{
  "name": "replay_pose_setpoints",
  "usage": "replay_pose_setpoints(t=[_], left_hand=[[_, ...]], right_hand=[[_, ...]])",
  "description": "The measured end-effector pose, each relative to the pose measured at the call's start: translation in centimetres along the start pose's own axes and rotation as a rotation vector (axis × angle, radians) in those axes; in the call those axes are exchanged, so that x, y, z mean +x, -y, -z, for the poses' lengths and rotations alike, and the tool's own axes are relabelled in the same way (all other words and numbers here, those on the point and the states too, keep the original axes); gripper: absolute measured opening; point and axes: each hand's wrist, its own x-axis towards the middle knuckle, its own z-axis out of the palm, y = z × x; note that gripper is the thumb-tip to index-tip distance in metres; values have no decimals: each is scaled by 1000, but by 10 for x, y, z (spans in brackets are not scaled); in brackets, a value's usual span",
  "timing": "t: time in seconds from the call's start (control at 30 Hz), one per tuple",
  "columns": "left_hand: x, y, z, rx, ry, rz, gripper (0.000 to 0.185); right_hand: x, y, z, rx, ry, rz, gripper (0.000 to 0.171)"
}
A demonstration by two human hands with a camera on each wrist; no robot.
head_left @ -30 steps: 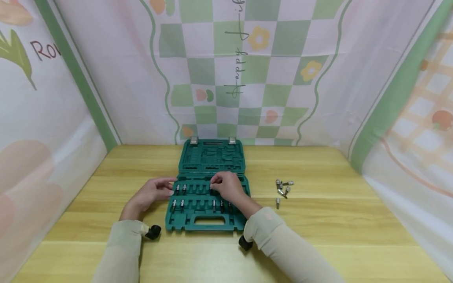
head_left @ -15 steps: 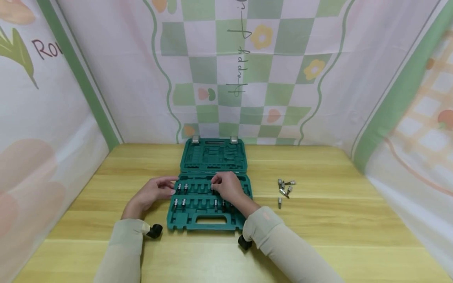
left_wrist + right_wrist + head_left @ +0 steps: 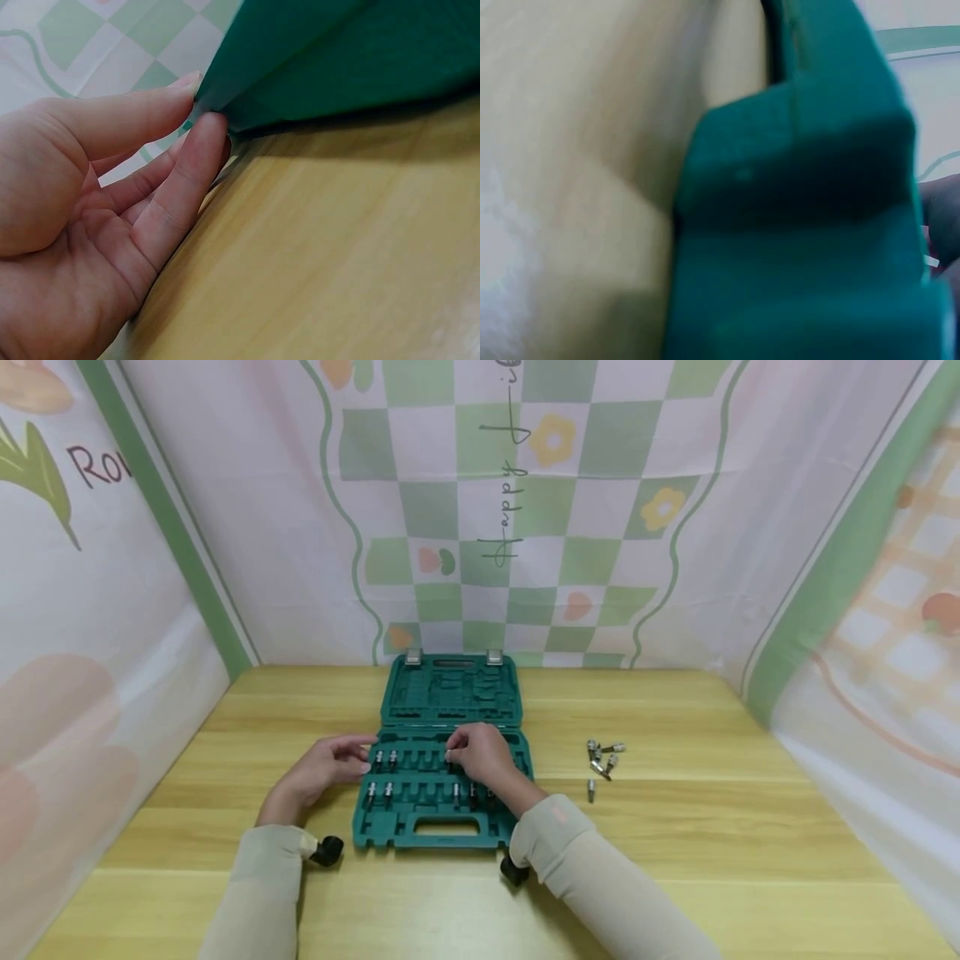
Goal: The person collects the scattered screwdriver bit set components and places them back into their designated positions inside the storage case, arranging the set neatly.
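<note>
Pinching a small bit within the green case, at twelve o'clock from its handle, your right hand had thumb and fingers drawn together. Your left hand, loosely spread, touched the case's edge at nine o'clock. Loose bits lay on the table at three o'clock.

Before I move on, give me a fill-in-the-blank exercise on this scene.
The lid of the case is not shut but ____.
It carries ____ metal latches.
In the head view, loose bits lie on the table to the case's ____.
There, with the right hand over the case, the left hand touches its ____ side.
Missing words: open; two; right; left.
</note>
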Motion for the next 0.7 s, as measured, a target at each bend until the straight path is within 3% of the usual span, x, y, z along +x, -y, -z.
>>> replay_pose_setpoints(t=[0.37, 0.7], left_hand=[[-1, -1, 0, 0, -4, 11, 50], [-1, -1, 0, 8, -9, 10, 48]], right_hand=[[1, 0, 1, 10, -4, -18, 7], [6, 3, 6, -11, 54, -49, 5]])
